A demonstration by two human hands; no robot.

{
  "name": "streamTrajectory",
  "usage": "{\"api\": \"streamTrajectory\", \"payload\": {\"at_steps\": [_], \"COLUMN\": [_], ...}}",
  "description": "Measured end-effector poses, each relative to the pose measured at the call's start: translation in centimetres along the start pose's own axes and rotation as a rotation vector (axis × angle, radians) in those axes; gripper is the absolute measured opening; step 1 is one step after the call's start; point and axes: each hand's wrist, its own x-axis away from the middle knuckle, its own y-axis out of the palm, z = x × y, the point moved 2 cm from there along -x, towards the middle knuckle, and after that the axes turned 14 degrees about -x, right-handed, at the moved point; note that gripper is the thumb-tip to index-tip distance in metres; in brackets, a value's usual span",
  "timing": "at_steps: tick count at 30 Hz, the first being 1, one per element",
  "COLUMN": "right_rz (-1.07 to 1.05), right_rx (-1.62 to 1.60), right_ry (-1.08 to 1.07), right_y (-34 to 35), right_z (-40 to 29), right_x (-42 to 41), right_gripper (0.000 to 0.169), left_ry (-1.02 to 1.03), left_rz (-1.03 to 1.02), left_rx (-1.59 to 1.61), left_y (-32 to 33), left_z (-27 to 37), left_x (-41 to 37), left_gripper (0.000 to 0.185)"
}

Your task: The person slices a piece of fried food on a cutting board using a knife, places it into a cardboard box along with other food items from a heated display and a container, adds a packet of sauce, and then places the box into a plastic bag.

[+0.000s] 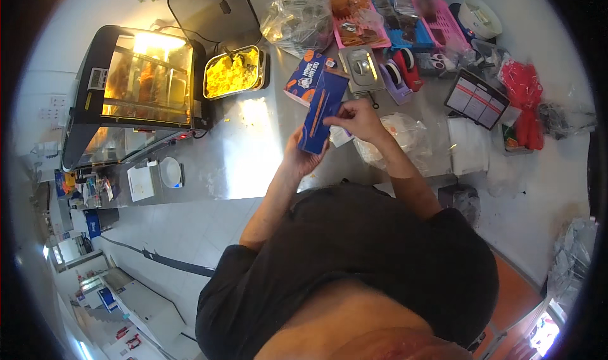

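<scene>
A blue and orange printed cardboard food box (pixel 324 108) is held above the steel counter in front of me. My left hand (pixel 306 153) grips its lower end from below. With thumb and fingertips, my right hand (pixel 354 120) pinches the box's right edge. Just behind it lies another blue and orange printed box (pixel 304 82), partly covered by the held one. A lidded steel container (pixel 362 70) stands to the right of the boxes. Near my right wrist rests a clear plastic bag (pixel 399 136) with pale contents that I cannot make out.
At left stand a lit glass food warmer (pixel 147 82) and a metal tray of yellow food (pixel 232 72). Along the back are a large plastic bag (pixel 299 20) and pink baskets (pixel 361 20). Tape dispensers (pixel 403 72), scissors (pixel 444 61) and a tablet-like panel (pixel 476 99) lie right.
</scene>
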Motion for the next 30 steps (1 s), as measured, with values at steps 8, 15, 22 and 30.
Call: {"api": "streamTrajectory", "payload": {"at_steps": [8, 15, 22, 30], "right_rz": [0.326, 0.38, 0.764, 0.535], "right_rx": [-0.495, 0.14, -0.454, -1.143], "right_ry": [-0.246, 0.158, 0.399, 0.472], "right_y": [3.4, 5.1, 8.5, 7.8], "right_z": [6.0, 15.1, 12.7, 18.4], "right_x": [-5.2, -12.6, -14.3, -15.4], "right_gripper": [0.043, 0.062, 0.069, 0.092], "left_ry": [0.283, 0.358, 0.201, -0.363], "left_rz": [-0.018, 0.862, 0.333, 0.063], "left_rx": [-0.202, -1.756, -1.565, -1.186], "left_y": [-2.7, -5.9, -11.2, -6.9], "left_z": [4.9, 15.9, 27.5, 22.5], "left_x": [-4.1, -12.5, -21.0, -20.3], "left_gripper": [0.048, 0.089, 0.085, 0.045]}}
